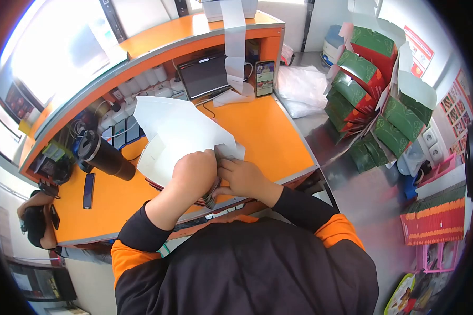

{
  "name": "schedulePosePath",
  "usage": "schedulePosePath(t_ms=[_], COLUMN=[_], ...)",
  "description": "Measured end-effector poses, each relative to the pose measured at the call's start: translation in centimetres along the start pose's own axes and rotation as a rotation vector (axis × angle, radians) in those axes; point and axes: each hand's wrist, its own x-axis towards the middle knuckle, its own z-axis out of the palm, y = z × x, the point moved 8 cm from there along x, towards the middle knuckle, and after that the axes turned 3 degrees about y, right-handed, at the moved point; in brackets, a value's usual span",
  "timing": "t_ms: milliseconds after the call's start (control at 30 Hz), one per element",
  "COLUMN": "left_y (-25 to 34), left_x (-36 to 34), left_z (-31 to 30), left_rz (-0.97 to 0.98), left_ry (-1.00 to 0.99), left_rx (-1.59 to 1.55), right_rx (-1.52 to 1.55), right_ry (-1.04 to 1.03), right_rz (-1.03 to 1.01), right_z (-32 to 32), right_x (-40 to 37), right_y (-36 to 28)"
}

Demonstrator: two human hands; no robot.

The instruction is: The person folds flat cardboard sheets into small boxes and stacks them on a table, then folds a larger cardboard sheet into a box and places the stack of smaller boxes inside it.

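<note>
Nearest to the camera is the person's own black shirt with orange sleeve bands (247, 262), which fills the bottom of the view. At the far left, beyond the edge of the orange counter (278, 136), another person (37, 220) is seen from above. On the counter lies a dark phone (89, 190), flat, and just beside it a black tumbler (108, 156) lies on its side.

To the right of the tumbler, the white carton (178, 131) rests half-folded on the counter in front of the person, its flaps standing open toward the back. The left hand (194, 170) is curled closed on the carton's near edge, knuckles up, with the fingertips tucked out of sight. The right hand (244, 178) touches it, its fingers bent narrow around the same edge, so both hands hold the carton.

Behind them, under the raised shelf, a tablet (202, 76) stands tilted, a long paper strip (235, 47) hangs down over it, and a second phone (265, 77) stands upright. Further right a clear plastic bag (302, 89) lies on the steel surface, then a leaning row of green and red boxes (373, 94), and at the far right a stack of flat cartons (436, 218).
</note>
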Motion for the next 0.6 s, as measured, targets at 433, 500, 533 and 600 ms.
schedulePosePath(t_ms=[433,500,533,600], left_y=[-0.7,-0.8,-0.7,-0.4], left_x=[1.5,1.5,1.4,1.4], left_z=[0.6,0.9,1.1,1.5], left_rz=[0.074,0.06,0.072,0.093], left_ry=[-0.188,-0.209,-0.222,-0.244], left_rx=[0.05,0.051,0.057,0.066], right_rx=[-0.005,-0.023,-0.038,-0.051], right_ry=[0.05,0.045,0.035,0.01], right_rz=[0.018,0.048,0.072,0.103], right_z=[0.1,-0.2,-0.6,-0.6], right_x=[0.0,0.0,0.2,0.2], right_y=[1.0,0.7,0.4,0.3])
